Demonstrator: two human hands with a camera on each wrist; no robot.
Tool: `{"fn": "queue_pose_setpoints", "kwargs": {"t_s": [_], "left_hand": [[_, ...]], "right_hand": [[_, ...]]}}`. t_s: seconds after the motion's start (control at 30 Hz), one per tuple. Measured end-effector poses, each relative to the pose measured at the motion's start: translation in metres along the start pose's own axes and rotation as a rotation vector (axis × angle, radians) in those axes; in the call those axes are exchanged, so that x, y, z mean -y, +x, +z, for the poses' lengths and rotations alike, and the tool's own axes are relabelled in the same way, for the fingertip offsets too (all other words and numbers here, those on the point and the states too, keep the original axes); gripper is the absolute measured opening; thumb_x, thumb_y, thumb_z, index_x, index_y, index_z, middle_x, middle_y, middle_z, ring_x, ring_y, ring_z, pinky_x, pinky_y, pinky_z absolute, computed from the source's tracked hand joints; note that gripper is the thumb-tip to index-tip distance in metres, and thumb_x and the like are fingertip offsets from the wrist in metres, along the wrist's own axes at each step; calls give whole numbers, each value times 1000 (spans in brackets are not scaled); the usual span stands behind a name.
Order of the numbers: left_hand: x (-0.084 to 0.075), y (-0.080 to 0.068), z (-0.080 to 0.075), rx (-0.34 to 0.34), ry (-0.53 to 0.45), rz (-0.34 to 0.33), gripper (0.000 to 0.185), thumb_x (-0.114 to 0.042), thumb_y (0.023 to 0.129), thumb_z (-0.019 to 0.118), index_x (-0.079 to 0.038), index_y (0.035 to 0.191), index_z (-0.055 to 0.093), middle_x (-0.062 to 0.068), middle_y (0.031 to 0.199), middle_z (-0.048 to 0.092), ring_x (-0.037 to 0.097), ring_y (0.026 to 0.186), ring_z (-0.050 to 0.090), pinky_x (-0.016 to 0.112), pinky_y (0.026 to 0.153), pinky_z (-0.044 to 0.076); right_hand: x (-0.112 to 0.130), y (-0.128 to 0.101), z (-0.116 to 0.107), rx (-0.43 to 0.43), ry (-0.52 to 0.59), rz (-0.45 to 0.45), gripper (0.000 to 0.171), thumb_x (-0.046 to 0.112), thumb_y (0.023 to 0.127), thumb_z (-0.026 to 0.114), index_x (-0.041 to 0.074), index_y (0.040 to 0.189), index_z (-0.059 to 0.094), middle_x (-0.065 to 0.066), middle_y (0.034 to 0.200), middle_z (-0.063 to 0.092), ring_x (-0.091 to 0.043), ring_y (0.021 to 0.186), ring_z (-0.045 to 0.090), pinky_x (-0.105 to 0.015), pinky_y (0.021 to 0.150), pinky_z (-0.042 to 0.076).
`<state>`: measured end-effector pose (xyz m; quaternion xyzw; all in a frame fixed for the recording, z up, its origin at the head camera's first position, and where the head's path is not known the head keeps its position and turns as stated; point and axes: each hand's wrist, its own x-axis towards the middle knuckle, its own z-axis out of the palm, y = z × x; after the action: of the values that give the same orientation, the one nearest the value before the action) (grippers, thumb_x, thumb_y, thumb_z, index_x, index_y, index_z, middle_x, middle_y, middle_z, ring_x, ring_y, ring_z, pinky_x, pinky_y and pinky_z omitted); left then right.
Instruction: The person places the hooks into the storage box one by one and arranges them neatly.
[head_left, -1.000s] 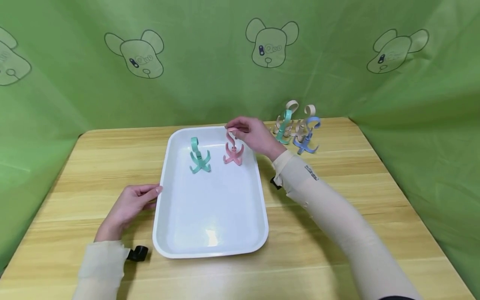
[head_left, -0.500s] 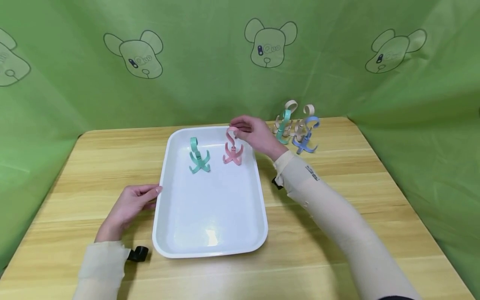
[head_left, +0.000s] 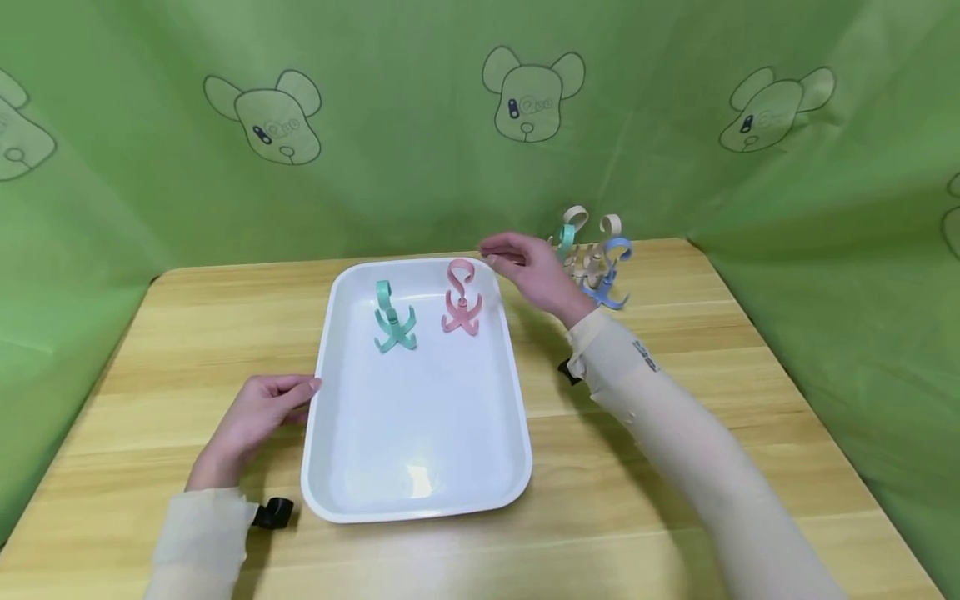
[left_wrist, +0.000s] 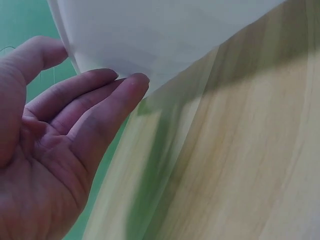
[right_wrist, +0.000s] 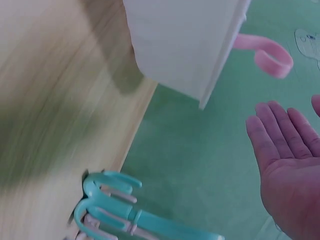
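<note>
**Desk:** Where is your right hand (head_left: 534, 271)?

**Photographer:** Your right hand hangs over the far right corner of the white tray (head_left: 341, 467), fingers straight and relaxed, holding nothing. The right wrist view shows the palm (right_wrist: 290, 165) bare.

**Desk:** And the thing nearest it?

**Photographer:** The pink hook (head_left: 461, 297) stands upright in the tray's far end, just left of your fingertips and apart from them. A mint hook (head_left: 392, 317) stands beside it, further left, with bare tray floor between the two. To the right of your hand, a cluster of hooks (head_left: 594, 258) in beige, teal and blue stands on the table near its far edge.

**Desk:** The left hand (head_left: 251, 417)?

**Photographer:** Your left hand rests on the table at the tray's left rim, fingers extended, fingertips (left_wrist: 135, 82) touching the outer wall. It grips nothing.

**Desk:** Room to move?

**Photographer:** The near half of the tray lies open. The wooden table (head_left: 705, 350) is bare right of your forearm, out to its right edge.

**Desk:** The setting?

**Photographer:** A green cloth backdrop (head_left: 420, 167) printed with bear heads closes in the far side and both flanks.
</note>
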<state>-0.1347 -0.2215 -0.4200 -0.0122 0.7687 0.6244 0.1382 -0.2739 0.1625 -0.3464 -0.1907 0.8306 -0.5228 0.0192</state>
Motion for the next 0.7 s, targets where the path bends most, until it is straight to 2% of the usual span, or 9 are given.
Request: {"fn": "queue_pose_setpoints", "kwargs": {"t_s": [0.37,0.53,0.7], "left_hand": [[-1,-1,-2,-12,7,-8,48,-25,97,65,14,125,59,20,113,68,16,90,69,30,80,57],[-1,2,-2,9,17,5,49,-23,98,64,15,126,56,25,116,65,21,91,70,32,81,57],[-1,3,-2,11,19,13,48,-22,98,63,16,126,55,26,116,65,24,91,70,31,81,57]], "right_hand": [[2,-4,-33,-196,49,-39,29,3,96,61,0,125,61,-14,124,63,-24,114,58,-30,99,46],[0,-10,-49,-265,43,-10,31,3,98,59,-4,129,57,-17,130,59,-29,121,53,-29,102,43],[-11,-10,-60,-296,19,25,32,8,99,59,0,130,58,-15,132,58,-24,121,53,-28,103,42]]}}
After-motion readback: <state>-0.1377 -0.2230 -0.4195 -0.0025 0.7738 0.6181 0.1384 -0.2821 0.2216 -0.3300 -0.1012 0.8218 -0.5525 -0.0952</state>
